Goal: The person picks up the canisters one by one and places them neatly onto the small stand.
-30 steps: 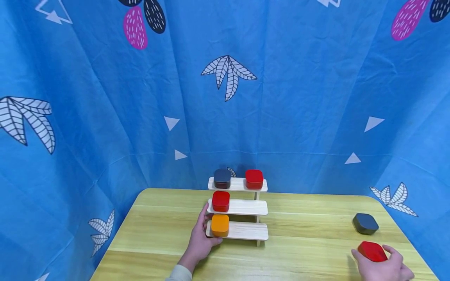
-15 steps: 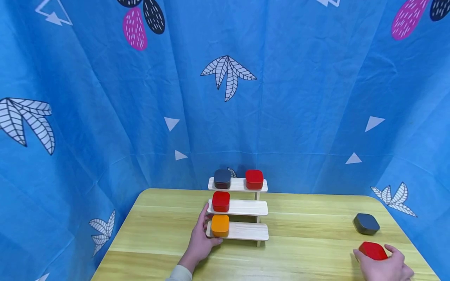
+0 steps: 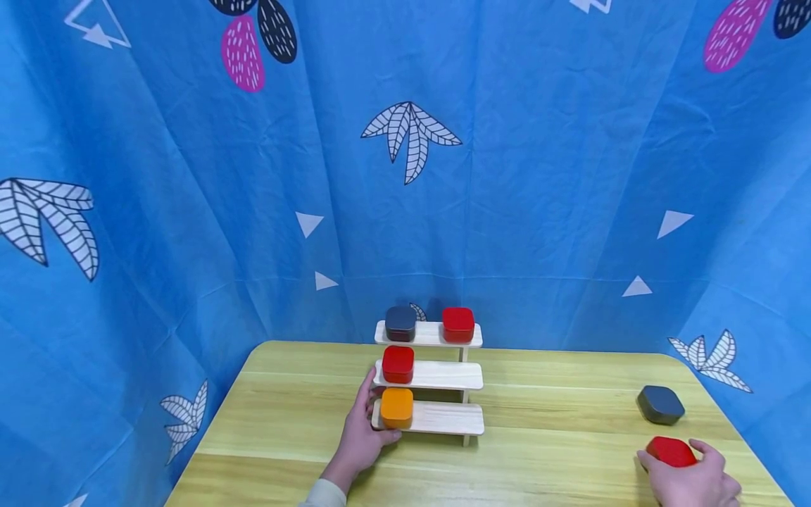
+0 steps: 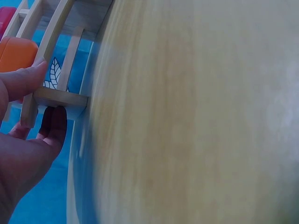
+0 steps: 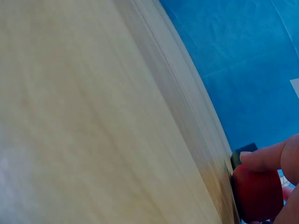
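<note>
We grip the wooden rack (image 3: 446, 418) with our curled left hand (image 3: 360, 438); our right hand (image 3: 697, 480) pinches a red block (image 3: 671, 451), a dark block (image 3: 661, 404) just beyond it.

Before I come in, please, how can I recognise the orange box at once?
On the wooden table stands a three-tier shelf. Its lowest tier holds the orange box at the left end, by the left hand; every other box is red or dark.

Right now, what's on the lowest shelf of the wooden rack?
One orange box stands at the left end, where the left hand grips the rack. The shelf right of the box is bare; the patch beneath the box is covered.
</note>
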A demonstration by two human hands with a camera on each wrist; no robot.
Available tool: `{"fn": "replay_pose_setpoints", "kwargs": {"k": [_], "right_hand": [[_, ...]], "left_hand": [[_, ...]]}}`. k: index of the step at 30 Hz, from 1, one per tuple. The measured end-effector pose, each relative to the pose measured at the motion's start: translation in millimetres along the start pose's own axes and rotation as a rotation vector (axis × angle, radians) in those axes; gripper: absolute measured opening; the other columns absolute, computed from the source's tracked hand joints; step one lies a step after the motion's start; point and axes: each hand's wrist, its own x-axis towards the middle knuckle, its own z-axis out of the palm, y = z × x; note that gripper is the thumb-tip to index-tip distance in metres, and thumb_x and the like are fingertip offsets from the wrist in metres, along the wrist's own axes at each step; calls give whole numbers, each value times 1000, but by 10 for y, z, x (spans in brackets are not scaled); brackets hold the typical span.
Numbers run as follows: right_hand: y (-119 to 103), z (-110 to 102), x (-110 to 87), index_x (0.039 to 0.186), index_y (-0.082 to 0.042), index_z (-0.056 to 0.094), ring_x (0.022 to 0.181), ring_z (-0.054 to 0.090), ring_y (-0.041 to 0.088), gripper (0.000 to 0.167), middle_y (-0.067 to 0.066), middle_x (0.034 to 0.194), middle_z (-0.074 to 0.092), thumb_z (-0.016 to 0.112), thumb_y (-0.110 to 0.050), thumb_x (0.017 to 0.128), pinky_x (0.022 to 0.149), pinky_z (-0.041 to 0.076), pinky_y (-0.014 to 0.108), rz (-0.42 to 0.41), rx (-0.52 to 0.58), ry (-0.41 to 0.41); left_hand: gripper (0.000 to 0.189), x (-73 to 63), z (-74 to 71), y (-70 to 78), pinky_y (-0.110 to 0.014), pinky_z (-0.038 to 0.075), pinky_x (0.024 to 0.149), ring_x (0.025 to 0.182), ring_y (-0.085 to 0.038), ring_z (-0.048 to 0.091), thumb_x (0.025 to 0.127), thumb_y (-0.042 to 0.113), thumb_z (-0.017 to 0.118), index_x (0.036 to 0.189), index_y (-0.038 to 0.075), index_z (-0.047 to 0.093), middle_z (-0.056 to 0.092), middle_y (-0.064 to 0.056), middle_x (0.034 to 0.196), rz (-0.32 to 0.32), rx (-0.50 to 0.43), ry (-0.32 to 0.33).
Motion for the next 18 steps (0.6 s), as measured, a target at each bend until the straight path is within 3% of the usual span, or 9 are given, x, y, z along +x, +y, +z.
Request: {"fn": "replay_pose_setpoints", "kwargs": {"k": [4,11,18], "right_hand": [[-26,-22,-41,157,-3,7,138,11,56,106,41,139,14,79,-19,81,74,45,68,-5,-7,-6],[-77,-31,-102,157,-3,8,140,13,53,98,38,142,18,74,-19,86,80,44,69,-6,19,29],[-98,-33,-123,158,-6,15,142,12,51,97,35,148,21,77,-21,85,84,43,70,-27,138,65]], "left_hand": [[131,5,3,-4,-51,39,106,134,-37,42,64,-20,82,159,43,17,46,-7,145,-1,3,3],[132,7,7,-3,-53,38,107,134,-38,41,65,-19,82,155,52,18,46,-7,145,-6,7,10],[131,8,6,10,-53,36,108,135,-36,41,65,-19,82,155,52,17,46,-7,145,-10,9,4]]}}
